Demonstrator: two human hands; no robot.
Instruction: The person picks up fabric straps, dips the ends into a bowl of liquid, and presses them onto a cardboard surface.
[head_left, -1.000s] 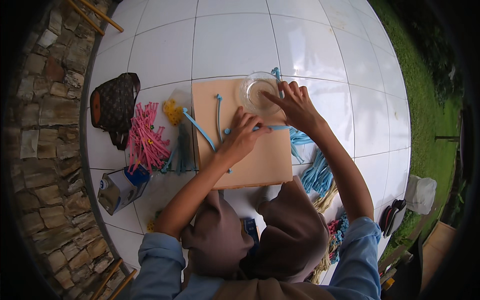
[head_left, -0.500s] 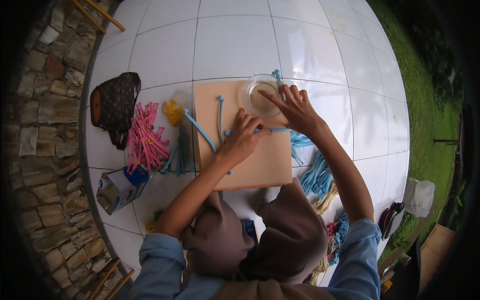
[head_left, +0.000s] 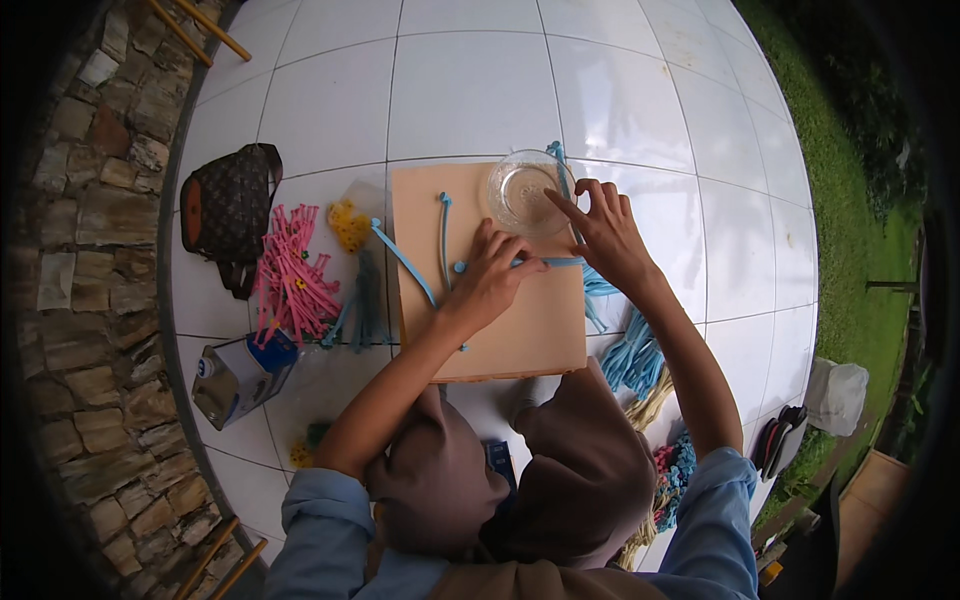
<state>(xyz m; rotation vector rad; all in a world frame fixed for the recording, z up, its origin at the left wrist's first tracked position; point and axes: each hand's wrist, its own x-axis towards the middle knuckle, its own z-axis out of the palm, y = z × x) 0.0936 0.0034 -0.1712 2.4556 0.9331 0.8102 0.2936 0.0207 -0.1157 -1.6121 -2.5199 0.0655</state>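
A tan board (head_left: 500, 340) lies before me with a clear round glass dish (head_left: 515, 195) at its far right corner. My right hand (head_left: 612, 235) is beside the dish, its index finger stretched over the dish and the other fingers bent, holding nothing I can see. On the board, my left hand (head_left: 490, 270) pinches a light blue strip (head_left: 562, 262) that runs right toward the right hand. Two more blue strips with knobbed ends, one upright strip (head_left: 444, 235) and one slanted strip (head_left: 405, 260), lie left of my left hand. A small blue round piece (head_left: 460, 267) lies near its fingers.
Left of the board are pink strips (head_left: 295, 275), yellow pieces (head_left: 348, 225), a brown bag (head_left: 235, 210) and a metal can (head_left: 240, 375). Bundles of blue strips (head_left: 632, 355) lie to the right. White floor tiles (head_left: 460, 100) surround everything, with a stone wall (head_left: 100, 300) at left.
My right hand has drawn back slightly to the right, its index fingertip moving from the middle of the dish toward its right side. My left hand stays on the strip.
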